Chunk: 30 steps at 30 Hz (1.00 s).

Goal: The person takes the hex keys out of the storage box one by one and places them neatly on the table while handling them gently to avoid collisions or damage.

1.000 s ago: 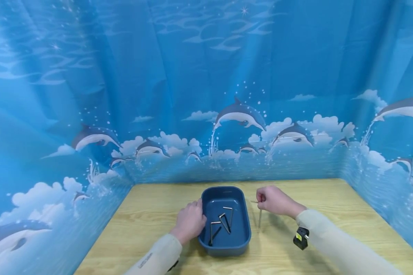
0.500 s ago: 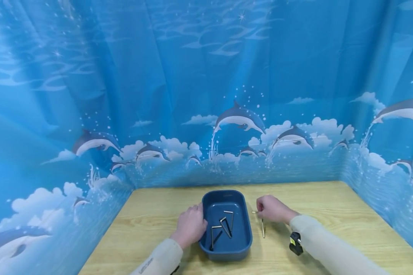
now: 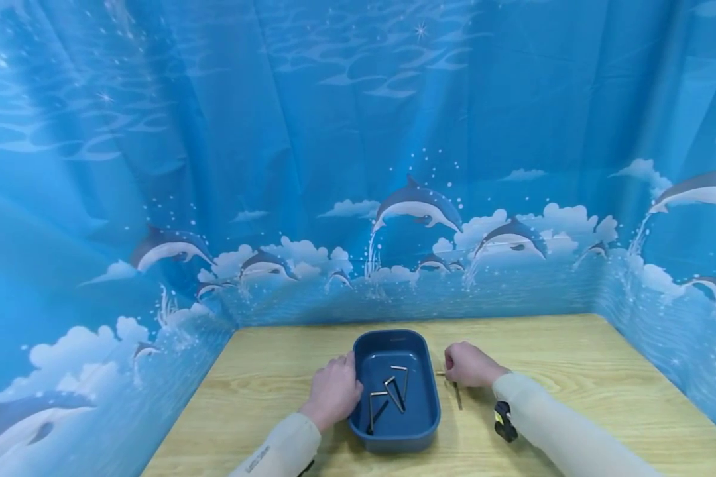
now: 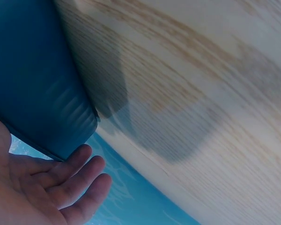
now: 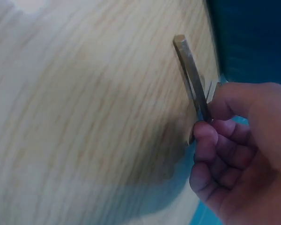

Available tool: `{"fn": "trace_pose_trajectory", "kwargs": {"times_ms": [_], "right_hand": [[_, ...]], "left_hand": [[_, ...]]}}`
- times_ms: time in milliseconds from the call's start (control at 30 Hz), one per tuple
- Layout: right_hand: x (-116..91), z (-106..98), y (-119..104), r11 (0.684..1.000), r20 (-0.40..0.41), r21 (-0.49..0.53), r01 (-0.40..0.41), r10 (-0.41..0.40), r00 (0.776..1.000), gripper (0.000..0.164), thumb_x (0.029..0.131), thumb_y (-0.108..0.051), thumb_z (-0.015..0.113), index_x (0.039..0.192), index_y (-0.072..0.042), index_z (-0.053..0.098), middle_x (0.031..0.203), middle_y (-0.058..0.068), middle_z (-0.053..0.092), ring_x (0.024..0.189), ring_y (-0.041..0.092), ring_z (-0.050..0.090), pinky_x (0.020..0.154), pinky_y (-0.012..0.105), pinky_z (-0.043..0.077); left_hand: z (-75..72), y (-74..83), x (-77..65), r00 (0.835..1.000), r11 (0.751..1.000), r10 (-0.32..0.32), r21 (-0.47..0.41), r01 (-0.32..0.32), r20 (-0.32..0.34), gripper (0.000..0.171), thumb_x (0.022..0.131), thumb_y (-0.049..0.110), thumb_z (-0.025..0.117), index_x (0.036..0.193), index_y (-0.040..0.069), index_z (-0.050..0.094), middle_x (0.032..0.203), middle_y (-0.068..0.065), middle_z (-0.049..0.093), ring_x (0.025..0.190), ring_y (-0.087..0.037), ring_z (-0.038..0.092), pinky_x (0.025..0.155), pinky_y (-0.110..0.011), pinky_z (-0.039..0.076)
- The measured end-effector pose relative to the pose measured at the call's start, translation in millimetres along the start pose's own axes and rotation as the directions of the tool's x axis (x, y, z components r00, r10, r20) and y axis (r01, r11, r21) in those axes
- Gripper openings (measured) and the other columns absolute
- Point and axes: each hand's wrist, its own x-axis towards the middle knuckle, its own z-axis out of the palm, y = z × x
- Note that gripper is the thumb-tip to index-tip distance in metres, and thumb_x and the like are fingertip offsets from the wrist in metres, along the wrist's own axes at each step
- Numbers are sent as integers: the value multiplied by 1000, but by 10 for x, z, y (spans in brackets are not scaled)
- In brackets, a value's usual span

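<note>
A dark blue rectangular bin point(image 3: 420, 438) stands on the table, with several L-shaped hex keys point(image 3: 396, 395) lying loose on its floor. My left hand point(image 3: 333, 391) grips its left side at the rim; the left wrist view shows fingers point(image 4: 86, 194) against the far corner of the wall, the thumb hidden there. Just right of the bin, my right hand point(image 3: 471, 364) pinches another hex key point(image 5: 193, 70) between thumb and fingertips. One leg points toward the table's front. The hand is low over the wood; whether the key touches it I cannot tell.
The light wooden table point(image 3: 573, 371) meets a blue dolphin-printed curtain point(image 3: 310, 199) at the back and both sides. A small black device point(image 3: 504, 421) is strapped at the right wrist.
My right hand has lowered toward the table with the hex key, whose near end has swung slightly right. The head view has tilted slightly. My left hand keeps its place on the bin.
</note>
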Motion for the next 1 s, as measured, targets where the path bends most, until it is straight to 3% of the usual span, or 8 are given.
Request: {"fn": "trace_pose_trajectory", "kwargs": {"times_ms": [167, 400, 700, 867, 1000], "right_hand": [[42, -25, 3, 999, 33, 10, -34, 34, 999, 17, 78, -1, 73, 68, -11, 62, 67, -1, 58, 63, 15, 53, 59, 31, 45], [69, -64, 38, 999, 23, 44, 5, -6, 1000, 15, 77, 3, 69, 68, -9, 68, 62, -2, 61, 58, 14, 55, 58, 30, 48], [-47, 86, 31, 982, 133, 160, -97, 76, 988, 17, 86, -6, 74, 70, -9, 68, 60, 2, 64, 52, 14, 59, 52, 26, 46], [9, 39, -11, 979, 131, 172, -107, 85, 988, 15, 86, -5, 74, 72, -8, 68, 62, 4, 64, 54, 15, 59, 52, 26, 47], [42, -42, -9, 979, 125, 154, -133, 114, 986, 15, 85, -4, 74, 71, -8, 67, 62, 4, 63, 54, 16, 60, 53, 27, 47]], "left_hand": [[-4, 2, 21, 1000, 1000, -6, 0, 6, 13, 57, 91, 24, 66, 140, -3, 54, 123, -16, 68, 108, -30, 66, 84, -48, 57], [-12, -7, 34, 1000, 1000, 4, 13, -3, -18, 56, 90, 23, 67, 138, -3, 56, 120, -16, 68, 105, -30, 67, 84, -48, 57], [98, -50, -102, 999, 999, 33, 27, -32, -17, 55, 87, 24, 66, 134, -3, 58, 113, -15, 70, 101, -30, 67, 79, -48, 56], [84, -71, -59, 1000, 1000, -2, 20, 3, -24, 54, 87, 24, 67, 134, -1, 59, 113, -14, 70, 100, -29, 67, 79, -48, 56], [47, -54, 8, 1000, 1000, 10, 6, -10, -25, 54, 88, 25, 66, 135, -1, 57, 117, -15, 69, 103, -29, 67, 82, -47, 57]]}}
